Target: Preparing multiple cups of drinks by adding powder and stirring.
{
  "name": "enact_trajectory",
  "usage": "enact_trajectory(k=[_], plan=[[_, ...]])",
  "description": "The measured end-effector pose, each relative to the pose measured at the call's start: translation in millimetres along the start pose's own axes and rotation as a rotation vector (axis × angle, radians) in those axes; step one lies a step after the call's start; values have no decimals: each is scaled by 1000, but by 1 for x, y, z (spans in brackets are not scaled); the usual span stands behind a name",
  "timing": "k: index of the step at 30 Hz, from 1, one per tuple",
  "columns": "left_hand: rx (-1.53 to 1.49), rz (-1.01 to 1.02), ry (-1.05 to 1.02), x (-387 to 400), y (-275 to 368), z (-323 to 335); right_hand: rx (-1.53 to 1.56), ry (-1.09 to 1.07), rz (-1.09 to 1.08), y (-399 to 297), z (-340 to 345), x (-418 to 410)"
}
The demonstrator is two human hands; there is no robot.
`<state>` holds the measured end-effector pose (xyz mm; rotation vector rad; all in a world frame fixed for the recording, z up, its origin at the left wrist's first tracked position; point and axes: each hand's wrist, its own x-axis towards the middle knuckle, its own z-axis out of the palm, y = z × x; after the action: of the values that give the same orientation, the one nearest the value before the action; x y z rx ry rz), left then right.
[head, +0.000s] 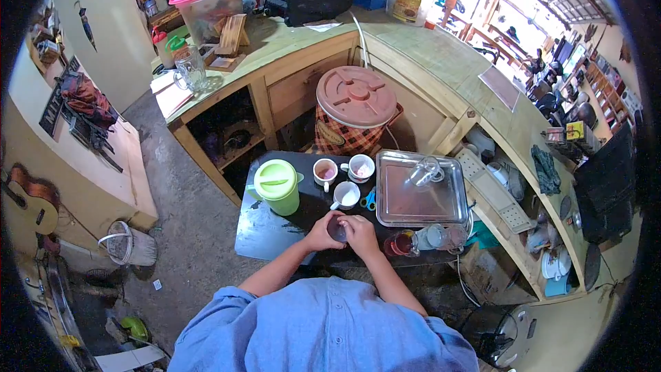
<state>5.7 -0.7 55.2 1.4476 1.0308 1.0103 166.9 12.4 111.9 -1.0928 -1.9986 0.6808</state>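
Note:
Both my hands are around a small see-through cup (337,230) at the near edge of a dark table (304,175). My left hand (319,233) wraps its left side, while the fingers of my right hand (360,233) touch its rim from the right. What the cup contains cannot be made out. Just beyond stand three white mugs: one with a brownish inside (326,171), one with pale contents (360,168), and a nearer one with white contents (346,195). Blue-handled scissors (368,200) lie beside them. A lidded green pitcher (277,187) stands to the left.
On the right, a metal tray (421,206) carries a glass mug (425,171) on its side. Near it stand a glass mug of red liquid (400,244) and other glass mugs (435,236). A plaid drink cooler (356,108) is behind, within a wooden counter (439,57).

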Motion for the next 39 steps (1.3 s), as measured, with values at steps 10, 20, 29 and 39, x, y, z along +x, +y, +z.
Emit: enact_trajectory(k=[10,20,29,39], plan=[[15,45,7,0,-2,0,-86,-97,-1,-4,-3,0],[48,64,16,0,-11,-1,-7,-49,24,-3,-1,-1],[48,49,8,0,-3,0,-20,-22,32,-1,3,-4],[12,70,9,-1,-5,0,-123,5,-46,-4,1,-2]])
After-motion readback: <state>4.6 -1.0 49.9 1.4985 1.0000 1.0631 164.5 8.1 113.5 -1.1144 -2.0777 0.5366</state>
